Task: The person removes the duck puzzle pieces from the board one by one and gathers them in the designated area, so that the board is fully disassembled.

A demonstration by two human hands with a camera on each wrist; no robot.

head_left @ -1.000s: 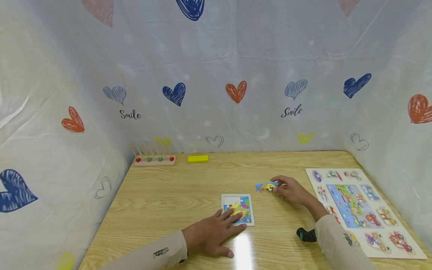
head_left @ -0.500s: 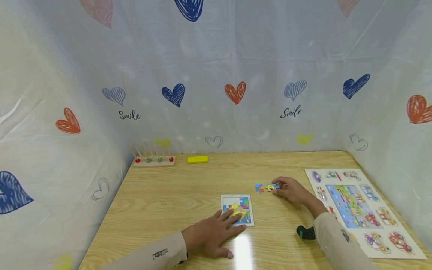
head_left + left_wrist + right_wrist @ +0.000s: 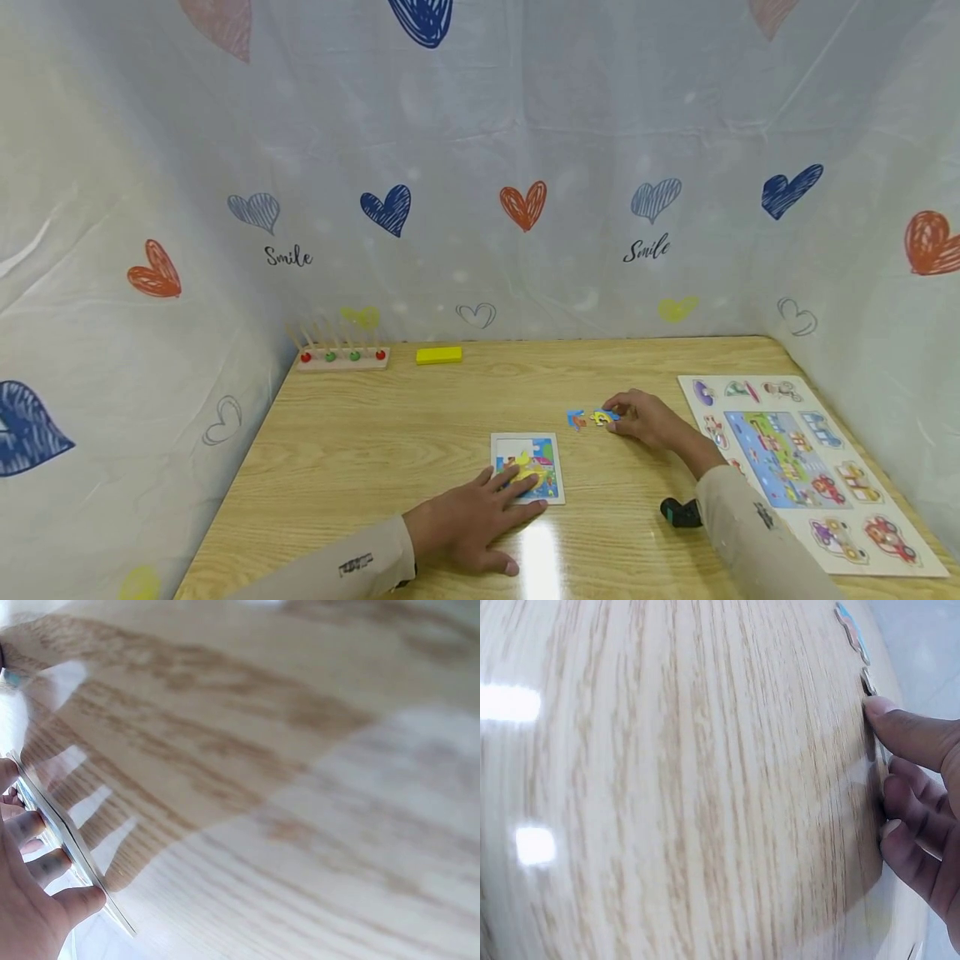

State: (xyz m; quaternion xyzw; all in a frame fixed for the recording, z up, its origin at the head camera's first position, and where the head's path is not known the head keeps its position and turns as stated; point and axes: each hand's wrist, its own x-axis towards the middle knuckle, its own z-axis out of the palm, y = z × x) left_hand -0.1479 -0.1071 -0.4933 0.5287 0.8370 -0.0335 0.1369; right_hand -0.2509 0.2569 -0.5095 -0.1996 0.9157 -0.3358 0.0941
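Observation:
My left hand [image 3: 483, 518] lies with spread fingers on the lower part of a small framed jigsaw puzzle [image 3: 545, 454]. White tray shows at the puzzle's upper left; the fingers hide part of its picture. In the left wrist view the puzzle's edge [image 3: 82, 859] runs under the fingertips. Farther right, my right hand [image 3: 647, 418] pinches a yellow and blue jigsaw piece [image 3: 602, 417] between thumb and fingers, close to the tabletop. Just left of it a blue and orange jigsaw piece [image 3: 576, 419] lies on the table, also seen in the right wrist view.
A large white puzzle board [image 3: 825, 533] with vehicle pictures covers the table's right side. A small black object [image 3: 680, 512] lies by the right sleeve. At the back stand a peg rack [image 3: 343, 360] with red and green beads and a yellow block [image 3: 439, 356].
The yellow and blue jigsaw piece has turned in my right hand's fingers and sits slightly apart from the blue and orange one. My left hand has stayed in place.

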